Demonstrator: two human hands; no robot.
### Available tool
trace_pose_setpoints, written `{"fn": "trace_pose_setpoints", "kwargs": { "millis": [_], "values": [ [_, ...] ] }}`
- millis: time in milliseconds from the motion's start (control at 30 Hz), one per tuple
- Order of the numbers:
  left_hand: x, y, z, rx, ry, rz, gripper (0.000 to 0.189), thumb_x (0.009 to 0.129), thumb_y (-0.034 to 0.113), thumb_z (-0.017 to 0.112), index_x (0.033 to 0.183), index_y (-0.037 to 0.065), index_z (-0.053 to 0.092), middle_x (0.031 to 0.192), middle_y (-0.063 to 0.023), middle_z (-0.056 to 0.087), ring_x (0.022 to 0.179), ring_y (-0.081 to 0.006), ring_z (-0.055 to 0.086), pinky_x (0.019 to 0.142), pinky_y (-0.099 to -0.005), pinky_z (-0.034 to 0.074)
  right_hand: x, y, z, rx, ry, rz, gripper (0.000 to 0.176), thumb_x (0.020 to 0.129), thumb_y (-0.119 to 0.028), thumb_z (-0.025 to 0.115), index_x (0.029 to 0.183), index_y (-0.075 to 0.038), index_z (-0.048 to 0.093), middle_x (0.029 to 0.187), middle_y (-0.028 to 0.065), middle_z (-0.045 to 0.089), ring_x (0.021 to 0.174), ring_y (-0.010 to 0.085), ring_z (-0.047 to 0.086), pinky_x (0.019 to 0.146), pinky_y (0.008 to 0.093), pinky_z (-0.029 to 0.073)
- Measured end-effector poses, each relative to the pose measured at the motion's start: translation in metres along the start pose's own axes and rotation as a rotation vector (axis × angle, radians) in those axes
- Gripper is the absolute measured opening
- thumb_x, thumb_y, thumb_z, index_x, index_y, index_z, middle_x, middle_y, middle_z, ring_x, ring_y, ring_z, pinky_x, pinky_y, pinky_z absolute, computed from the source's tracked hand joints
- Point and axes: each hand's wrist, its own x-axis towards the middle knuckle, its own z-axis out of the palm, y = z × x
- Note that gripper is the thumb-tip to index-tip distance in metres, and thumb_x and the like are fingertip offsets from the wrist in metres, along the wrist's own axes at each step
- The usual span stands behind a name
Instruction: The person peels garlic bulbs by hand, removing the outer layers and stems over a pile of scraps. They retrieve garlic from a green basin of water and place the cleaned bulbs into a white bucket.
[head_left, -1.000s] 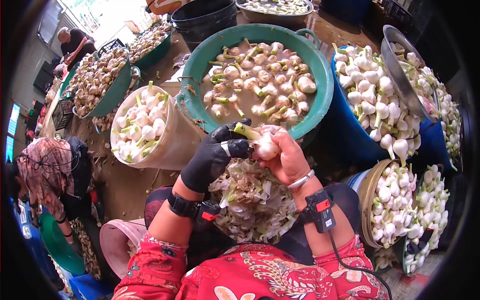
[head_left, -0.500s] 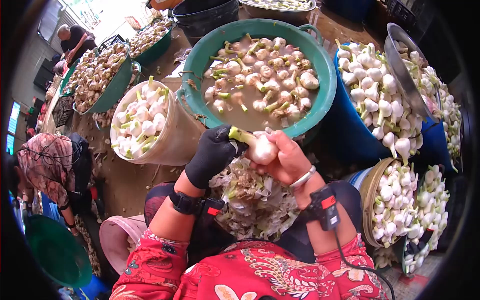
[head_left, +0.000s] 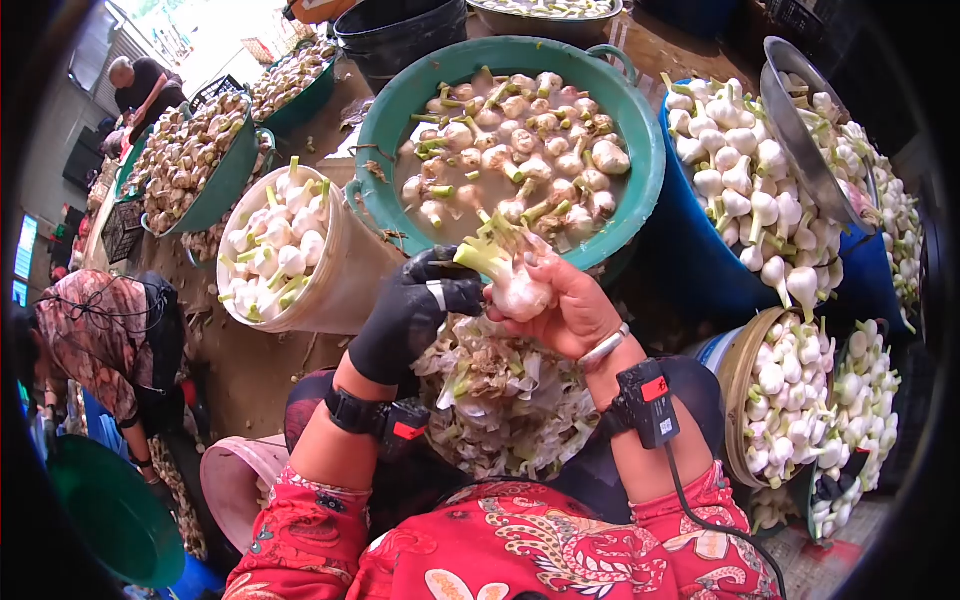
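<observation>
Crowded wet floor, ringed with tubs. Over the lap, smooth white garlic bulb (head_left: 520, 290), clamped in bare right hand (head_left: 575, 315), pinched at the neck by black-gloved left hand (head_left: 410, 315). Newly frayed since a moment ago: green stalk (head_left: 488, 250), leaves splayed, outer skin likely coming away. Below, papery peel heap (head_left: 510, 400); beyond, round teal basin (head_left: 560, 50) of murky water.

No writing, label, brand, number or sign can be read anywhere in this view.
</observation>
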Motion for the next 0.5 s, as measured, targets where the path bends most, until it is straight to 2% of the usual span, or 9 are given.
{"fn": "trace_pose_setpoints", "kwargs": {
  "millis": [133,167,200,233,333,367,400,433,500],
  "values": [
    [0.004,-0.006,-0.001,0.047,-0.008,0.001,0.035,0.082,0.006,0.065,0.115,0.0,0.056,0.094,-0.0039,0.062,0.082,-0.0116,0.059,0.074,-0.0253,0.049,0.006,0.01,0.012,-0.037,0.095,-0.042,0.039,0.09,-0.016,0.054,0.127,-0.007,0.048,0.107,0.0109,0.061,0.087,0.0196,0.064,0.072,0.0341,0.054],
    [0.004,-0.005,0.001,0.059,-0.014,0.042,0.028,0.082,0.008,0.065,0.109,0.001,0.06,0.087,-0.0034,0.062,0.077,-0.0113,0.059,0.068,-0.0244,0.048,0.014,0.013,0.007,-0.178,0.086,-0.15,0.034,0.091,-0.015,0.053,0.124,-0.006,0.052,0.107,0.0083,0.061,0.089,0.0164,0.062,0.074,0.0309,0.053],
    [0.004,-0.005,0.0,0.058,-0.012,0.042,0.028,0.082,0.008,0.065,0.109,0.001,0.06,0.087,-0.0034,0.062,0.077,-0.0113,0.059,0.068,-0.0244,0.048,0.018,0.016,0.004,-0.318,0.075,-0.257,0.03,0.093,-0.014,0.052,0.121,-0.005,0.055,0.108,0.0057,0.061,0.092,0.0132,0.061,0.075,0.0277,0.052],
    [0.005,-0.003,-0.002,0.089,0.019,0.041,0.026,0.083,0.009,0.065,0.108,0.001,0.06,0.085,-0.0033,0.062,0.073,-0.0108,0.058,0.066,-0.0241,0.047,0.017,0.017,-0.001,-0.319,0.075,-0.254,0.03,0.093,-0.014,0.052,0.121,-0.005,0.055,0.108,0.0057,0.061,0.092,0.0132,0.061,0.075,0.0277,0.052],
    [0.015,-0.003,-0.017,-0.014,0.145,0.179,0.025,0.085,0.016,0.064,0.104,-0.001,0.062,0.077,-0.0014,0.061,0.063,-0.0091,0.055,0.058,-0.0236,0.046,0.003,0.003,0.018,-1.473,0.187,-1.238,0.02,0.082,-0.001,0.054,0.101,-0.001,0.061,0.092,0.0107,0.061,0.088,0.0286,0.057,0.081,0.0362,0.047],
    [0.012,0.001,-0.02,0.048,0.185,0.148,0.024,0.087,0.017,0.062,0.104,0.0,0.063,0.077,-0.0012,0.061,0.063,-0.0087,0.054,0.058,-0.0235,0.046,0.002,0.007,0.022,-1.46,0.049,-1.209,0.015,0.076,0.0,0.055,0.091,-0.001,0.058,0.088,0.0141,0.058,0.088,0.0354,0.053,0.082,0.0408,0.044],
    [0.01,0.006,-0.024,0.111,0.226,0.117,0.024,0.088,0.019,0.061,0.103,0.0,0.063,0.077,-0.0011,0.06,0.062,-0.0084,0.054,0.058,-0.0234,0.045,-0.007,0.009,0.025,-1.527,-0.037,-0.947,0.015,0.073,0.002,0.056,0.087,-0.004,0.059,0.088,0.0142,0.058,0.087,0.0348,0.055,0.075,0.0417,0.046],
    [0.009,0.007,-0.032,0.117,0.238,0.126,0.024,0.088,0.019,0.061,0.103,0.0,0.063,0.077,-0.0011,0.06,0.062,-0.0084,0.054,0.058,-0.0234,0.045,-0.009,0.017,0.018,-1.613,-0.076,-0.841,0.012,0.074,0.001,0.056,0.085,-0.004,0.058,0.084,0.0151,0.057,0.083,0.0361,0.055,0.072,0.0433,0.046],
    [0.011,0.007,-0.046,-0.074,0.193,0.137,0.026,0.091,0.014,0.056,0.112,-0.001,0.058,0.099,-0.0078,0.063,0.085,-0.0125,0.06,0.075,-0.0259,0.05,-0.008,0.028,0.0,-1.769,-0.081,-0.535,0.008,0.074,-0.001,0.057,0.082,-0.004,0.056,0.077,0.017,0.056,0.075,0.0389,0.055,0.068,0.0456,0.046]
  ]
}}
